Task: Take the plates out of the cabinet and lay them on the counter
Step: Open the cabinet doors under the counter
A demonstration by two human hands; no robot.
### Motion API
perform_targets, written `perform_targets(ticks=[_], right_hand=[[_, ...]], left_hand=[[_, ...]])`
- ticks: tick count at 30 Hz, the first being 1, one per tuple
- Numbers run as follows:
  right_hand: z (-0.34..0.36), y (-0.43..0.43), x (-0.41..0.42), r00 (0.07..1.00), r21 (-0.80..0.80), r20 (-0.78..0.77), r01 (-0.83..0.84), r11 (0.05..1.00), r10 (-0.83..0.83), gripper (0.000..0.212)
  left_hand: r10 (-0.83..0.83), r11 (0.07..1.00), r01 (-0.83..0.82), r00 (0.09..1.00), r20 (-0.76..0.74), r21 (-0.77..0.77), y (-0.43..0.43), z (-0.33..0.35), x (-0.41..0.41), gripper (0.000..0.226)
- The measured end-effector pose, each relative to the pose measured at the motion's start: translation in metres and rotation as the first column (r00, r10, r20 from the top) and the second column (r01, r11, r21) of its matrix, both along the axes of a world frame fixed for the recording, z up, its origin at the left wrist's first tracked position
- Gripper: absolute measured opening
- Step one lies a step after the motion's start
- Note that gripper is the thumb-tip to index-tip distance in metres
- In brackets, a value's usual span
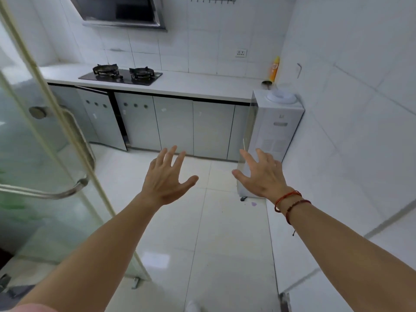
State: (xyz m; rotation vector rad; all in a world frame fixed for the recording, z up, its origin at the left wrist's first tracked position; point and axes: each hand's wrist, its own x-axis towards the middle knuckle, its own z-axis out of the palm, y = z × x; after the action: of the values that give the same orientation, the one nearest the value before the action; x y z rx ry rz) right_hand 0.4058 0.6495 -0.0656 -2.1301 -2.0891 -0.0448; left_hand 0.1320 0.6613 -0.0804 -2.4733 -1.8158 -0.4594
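A white counter [202,85] runs along the far wall, with a row of grey cabinet doors [175,124] beneath it. One door [102,118] near the left stands ajar; the others are closed. No plates are visible. My left hand [166,176] and my right hand [261,174] are stretched out in front of me over the floor, fingers spread, holding nothing, well short of the cabinets. Red cord bracelets circle my right wrist.
A black two-burner gas hob [120,75] sits in the counter under a range hood [119,12]. A white water dispenser [273,134] stands at the counter's right end, a yellow spray can [274,68] behind it. A glass door with a metal handle [67,154] is on my left.
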Motion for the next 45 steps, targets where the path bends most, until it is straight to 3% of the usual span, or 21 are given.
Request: perform_targets(ticks=[20, 35, 45], right_hand=[[-0.011, 0.306, -0.025, 0.998, -0.014, 0.056, -0.024, 1.0, 0.025, 0.071], [-0.026, 0.553, 0.013, 0.999, -0.082, 0.014, -0.04, 0.996, 0.041, 0.07], [-0.037, 0.669, 0.011, 0.997, -0.141, -0.009, -0.08, 0.987, 0.08, 0.07]], left_hand=[[-0.005, 0.997, 0.007, 0.999, 0.033, -0.075, 0.301, -0.016, -0.022, 0.088], [0.054, 0.992, -0.054, 0.999, -0.004, -0.111, 0.535, -0.022, 0.002, 0.093], [0.075, 0.987, -0.076, 0.997, -0.014, -0.139, 0.651, -0.032, 0.007, 0.091]])
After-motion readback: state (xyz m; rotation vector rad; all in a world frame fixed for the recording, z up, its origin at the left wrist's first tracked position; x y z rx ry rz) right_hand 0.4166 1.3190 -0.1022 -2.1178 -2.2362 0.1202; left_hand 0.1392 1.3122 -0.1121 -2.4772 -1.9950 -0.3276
